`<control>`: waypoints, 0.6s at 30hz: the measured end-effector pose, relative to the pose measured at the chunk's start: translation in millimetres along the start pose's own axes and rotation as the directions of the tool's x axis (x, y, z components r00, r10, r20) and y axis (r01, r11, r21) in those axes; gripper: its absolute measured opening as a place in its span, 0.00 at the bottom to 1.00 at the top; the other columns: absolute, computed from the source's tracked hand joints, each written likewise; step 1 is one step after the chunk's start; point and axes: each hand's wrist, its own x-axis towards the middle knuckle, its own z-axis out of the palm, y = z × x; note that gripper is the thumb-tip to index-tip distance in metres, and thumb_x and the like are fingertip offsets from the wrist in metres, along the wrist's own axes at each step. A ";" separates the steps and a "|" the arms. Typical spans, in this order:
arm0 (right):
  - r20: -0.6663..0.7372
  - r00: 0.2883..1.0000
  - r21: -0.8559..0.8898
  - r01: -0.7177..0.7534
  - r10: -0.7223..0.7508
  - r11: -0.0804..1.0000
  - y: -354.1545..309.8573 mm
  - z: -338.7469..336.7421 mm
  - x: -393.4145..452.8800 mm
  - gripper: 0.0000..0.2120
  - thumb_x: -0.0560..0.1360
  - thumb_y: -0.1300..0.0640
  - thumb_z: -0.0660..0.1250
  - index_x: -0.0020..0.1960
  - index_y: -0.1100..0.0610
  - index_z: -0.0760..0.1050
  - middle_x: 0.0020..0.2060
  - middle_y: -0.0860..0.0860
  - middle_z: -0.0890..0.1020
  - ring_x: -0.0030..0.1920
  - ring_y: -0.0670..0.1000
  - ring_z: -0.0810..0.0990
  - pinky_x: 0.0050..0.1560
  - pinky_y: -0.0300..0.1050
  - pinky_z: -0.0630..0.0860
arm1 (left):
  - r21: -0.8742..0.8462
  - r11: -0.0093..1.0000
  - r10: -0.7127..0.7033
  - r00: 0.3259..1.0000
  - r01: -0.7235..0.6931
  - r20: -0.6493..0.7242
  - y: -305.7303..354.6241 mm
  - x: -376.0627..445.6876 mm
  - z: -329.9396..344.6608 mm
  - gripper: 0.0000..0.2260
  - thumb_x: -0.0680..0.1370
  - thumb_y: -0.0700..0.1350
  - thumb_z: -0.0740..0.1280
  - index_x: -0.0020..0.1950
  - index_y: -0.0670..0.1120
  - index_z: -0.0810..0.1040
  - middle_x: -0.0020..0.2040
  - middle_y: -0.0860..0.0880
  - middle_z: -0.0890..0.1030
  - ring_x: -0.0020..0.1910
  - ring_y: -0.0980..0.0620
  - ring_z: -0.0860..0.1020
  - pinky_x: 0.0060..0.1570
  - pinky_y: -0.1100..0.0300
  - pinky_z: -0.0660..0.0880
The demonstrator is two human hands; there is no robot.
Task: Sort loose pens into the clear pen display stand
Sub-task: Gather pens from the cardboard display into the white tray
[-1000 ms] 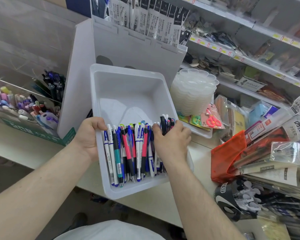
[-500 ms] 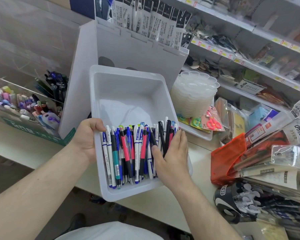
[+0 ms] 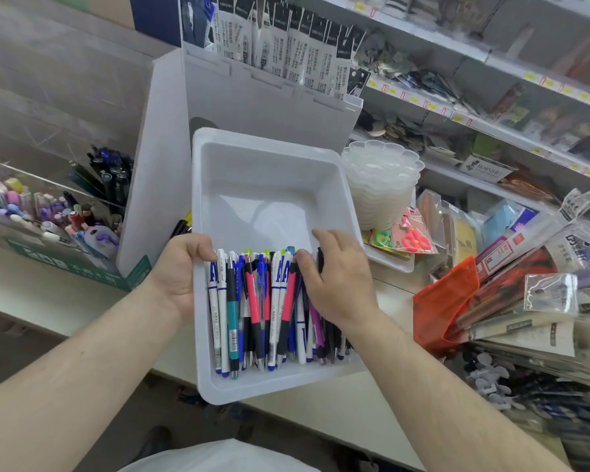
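Left hand (image 3: 181, 270) grips white plastic tray (image 3: 266, 185) rim; right hand (image 3: 338, 284) loosely curled over tray's loose pens (image 3: 252, 308); sorting barely begun

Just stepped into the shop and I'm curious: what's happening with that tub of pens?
A person is holding a white plastic bin over the counter, the left hand gripping its left rim. Loose pens lie side by side at the bin's near end. The right hand rests on the right side of the bunch, fingers on the pens. The clear pen display stand sits to the left, already holding pens.
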 end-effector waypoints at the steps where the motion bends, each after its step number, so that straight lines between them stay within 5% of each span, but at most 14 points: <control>1: -0.011 0.998 0.022 0.061 -0.061 0.998 -0.6 2.5 -1.8 0.26 0.79 0.43 0.56 0.65 0.61 0.76 0.56 0.56 0.81 0.57 0.57 0.78 0.61 0.53 0.73 | 0.004 1.000 -0.004 1.000 0.004 0.000 -0.2 -0.6 0.1 0.32 0.38 0.40 0.73 0.38 0.42 0.65 0.29 0.42 0.74 0.26 0.43 0.77 0.28 0.57 0.78; 5: 0.001 0.960 -0.025 0.281 -0.281 0.960 3.1 7.7 -4.4 0.24 0.80 0.44 0.57 0.62 0.61 0.78 0.51 0.55 0.82 0.49 0.57 0.81 0.51 0.49 0.76 | 0.005 0.999 -0.033 0.999 0.033 0.003 -1.9 -0.3 -3.3 0.31 0.39 0.40 0.73 0.39 0.43 0.66 0.31 0.42 0.74 0.28 0.42 0.78 0.30 0.56 0.79; 8: -0.007 0.960 -0.051 0.280 -0.281 0.959 9.5 9.8 -4.6 0.22 0.80 0.44 0.57 0.59 0.59 0.79 0.51 0.53 0.81 0.51 0.57 0.79 0.55 0.52 0.75 | -0.002 0.999 -0.037 0.999 0.037 -0.002 -2.7 -0.3 -6.1 0.31 0.40 0.40 0.73 0.39 0.43 0.66 0.32 0.43 0.72 0.29 0.43 0.77 0.31 0.56 0.78; 12: 0.076 0.975 -0.106 0.214 -0.207 0.971 12.9 9.4 -9.0 0.28 0.80 0.40 0.52 0.68 0.58 0.74 0.59 0.52 0.79 0.61 0.55 0.74 0.66 0.53 0.67 | 0.011 0.999 -0.041 0.999 0.041 0.002 -3.1 -2.6 -6.4 0.30 0.40 0.40 0.73 0.38 0.41 0.68 0.31 0.42 0.74 0.28 0.43 0.77 0.30 0.57 0.78; 18: 0.118 0.980 -0.124 0.178 -0.163 0.976 13.2 8.5 -8.4 0.35 0.80 0.34 0.44 0.72 0.56 0.70 0.65 0.52 0.77 0.66 0.54 0.72 0.69 0.48 0.57 | 0.013 0.999 -0.037 0.999 0.037 0.005 -2.3 -3.6 -10.6 0.30 0.40 0.40 0.74 0.38 0.41 0.67 0.29 0.42 0.75 0.27 0.42 0.78 0.29 0.56 0.79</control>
